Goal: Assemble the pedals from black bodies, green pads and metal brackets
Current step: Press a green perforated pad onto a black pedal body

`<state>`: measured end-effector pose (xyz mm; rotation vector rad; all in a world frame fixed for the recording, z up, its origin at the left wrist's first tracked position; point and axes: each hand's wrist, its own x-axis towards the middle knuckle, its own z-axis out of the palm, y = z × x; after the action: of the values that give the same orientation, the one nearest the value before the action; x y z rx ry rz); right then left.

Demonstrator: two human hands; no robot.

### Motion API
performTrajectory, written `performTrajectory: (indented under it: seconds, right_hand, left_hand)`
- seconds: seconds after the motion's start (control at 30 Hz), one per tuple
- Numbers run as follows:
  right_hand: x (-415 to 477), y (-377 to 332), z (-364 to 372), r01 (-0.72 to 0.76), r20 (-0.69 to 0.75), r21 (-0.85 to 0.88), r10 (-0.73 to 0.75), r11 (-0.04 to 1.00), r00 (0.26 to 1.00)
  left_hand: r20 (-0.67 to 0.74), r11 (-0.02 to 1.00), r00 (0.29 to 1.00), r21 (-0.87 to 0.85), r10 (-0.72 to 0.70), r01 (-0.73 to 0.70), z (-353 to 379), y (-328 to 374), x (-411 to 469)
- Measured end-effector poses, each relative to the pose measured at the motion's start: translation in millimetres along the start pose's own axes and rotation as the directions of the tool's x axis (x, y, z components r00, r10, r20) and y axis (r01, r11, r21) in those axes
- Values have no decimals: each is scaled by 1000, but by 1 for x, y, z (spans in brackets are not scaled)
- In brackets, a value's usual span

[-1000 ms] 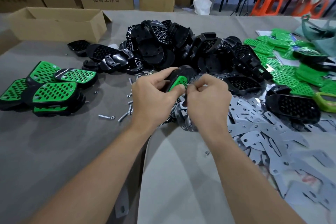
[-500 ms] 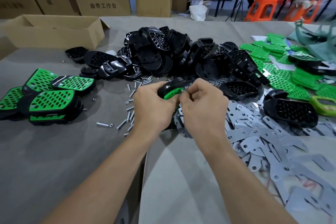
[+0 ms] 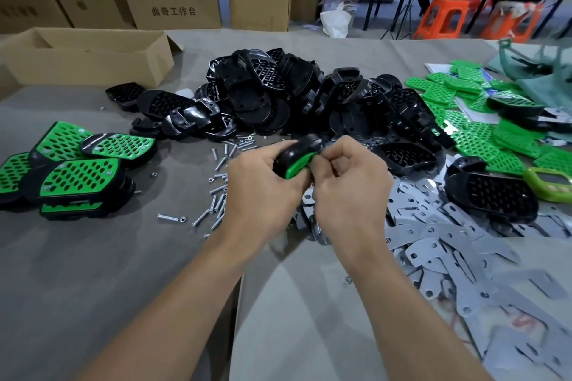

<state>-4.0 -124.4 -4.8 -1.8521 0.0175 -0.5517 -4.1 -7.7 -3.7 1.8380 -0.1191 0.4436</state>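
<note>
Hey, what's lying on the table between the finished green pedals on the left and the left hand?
In the head view, loose screws lie scattered on the grey table between the finished pedals and the left hand.

Centre pedal point(image 3: 297, 157): glossy black body, green pad edge. Piled bodies point(image 3: 294, 96): black, grid-perforated. Loose pads point(image 3: 483, 141): bright green, oval-hole pattern (same on finished pedals point(image 3: 77, 176), green over black). Brackets point(image 3: 433, 246): matte grey. Screws point(image 3: 216, 201): silver. Table cover point(image 3: 93, 272): grey. Box point(image 3: 93, 68): tan.
</note>
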Motion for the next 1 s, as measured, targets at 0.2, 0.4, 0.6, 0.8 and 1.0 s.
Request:
performTrajectory:
  seconds: [0.2, 0.4, 0.6, 0.8, 1.0]
  right_hand:
    - [23, 7, -17, -182, 295, 298, 90, 937, 951]
    - [24, 8, -11, -169, 344, 310, 55, 936, 937]
    - [22, 6, 4, -229, 102, 430, 204, 874, 974]
    - [20, 6, 10, -174, 25, 141, 172, 975, 985]
    - [-18, -7, 25, 355, 404, -355, -200, 865, 893]
  left_hand:
    - [105, 970, 994, -236, -41, 65, -14, 1, 9]
    - [244, 903, 964, -383, -107, 198, -18, -1, 14]
    - [284, 908, 922, -251, -262, 335, -20, -1, 18]
    - [93, 836, 917, -384, -388, 392, -23, -6, 25]
    - [-157, 794, 852, -477, -500, 377, -44, -22, 43]
